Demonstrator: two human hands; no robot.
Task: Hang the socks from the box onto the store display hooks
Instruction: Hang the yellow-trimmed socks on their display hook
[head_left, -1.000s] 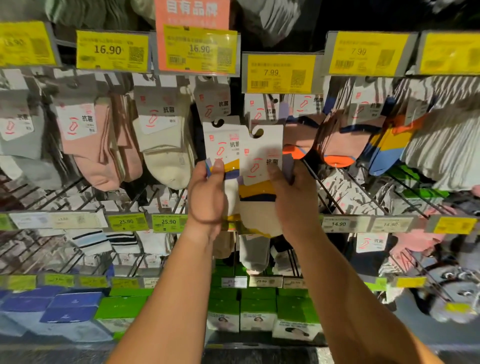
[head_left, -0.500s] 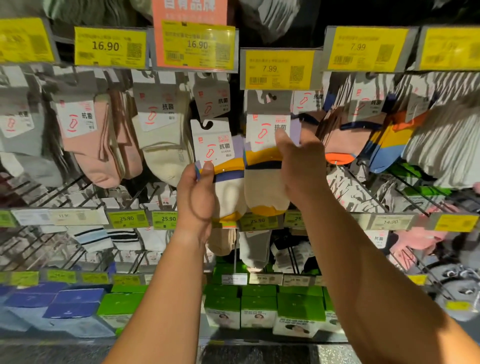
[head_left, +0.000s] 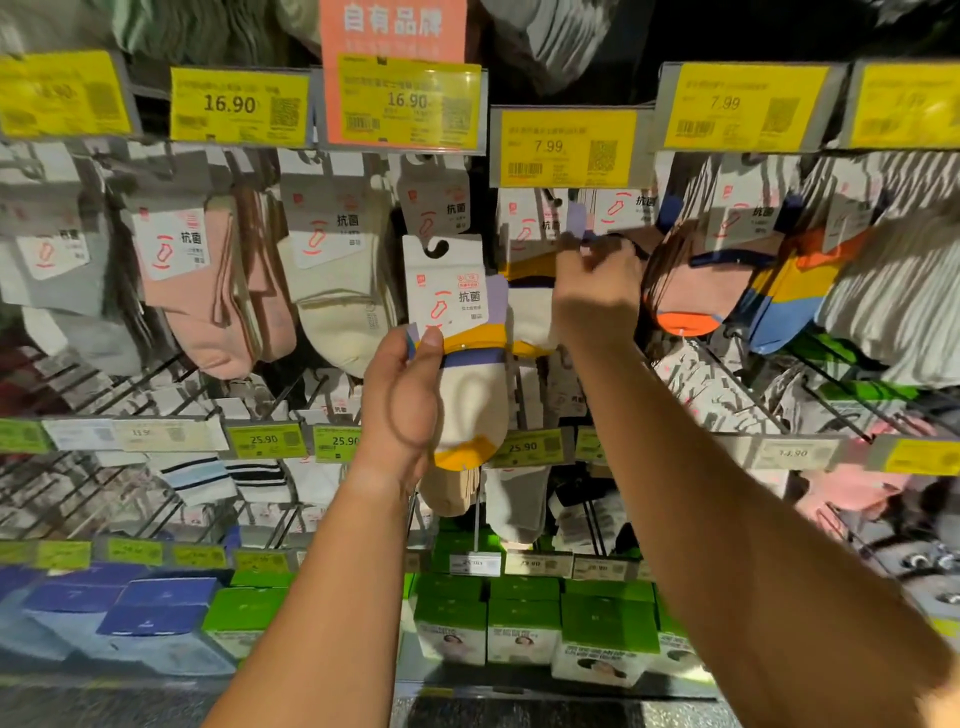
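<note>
My left hand (head_left: 402, 395) holds a pair of cream socks (head_left: 470, 395) with yellow and purple bands by the lower edge of its white card header, thumb on the front. My right hand (head_left: 597, 288) is raised higher to the right, fingers curled at the top of a second pair of the same socks (head_left: 530, 317) that hangs under the yellow 7.99 price tag (head_left: 566, 148). The hand is blurred and hides the hook and most of that pair's card. The box is out of view.
Rows of hooks carry pink (head_left: 208, 291), cream (head_left: 337, 291) and orange-blue socks (head_left: 727, 291) on both sides. Bare metal hooks (head_left: 737, 384) jut out at the lower right and lower left. Green boxes (head_left: 524, 623) and blue boxes (head_left: 130, 608) fill the bottom shelf.
My right hand rose with its pair from beside the left-hand pair up to the hook under the 7.99 tag. My left hand stayed at about the same place with its own pair.
</note>
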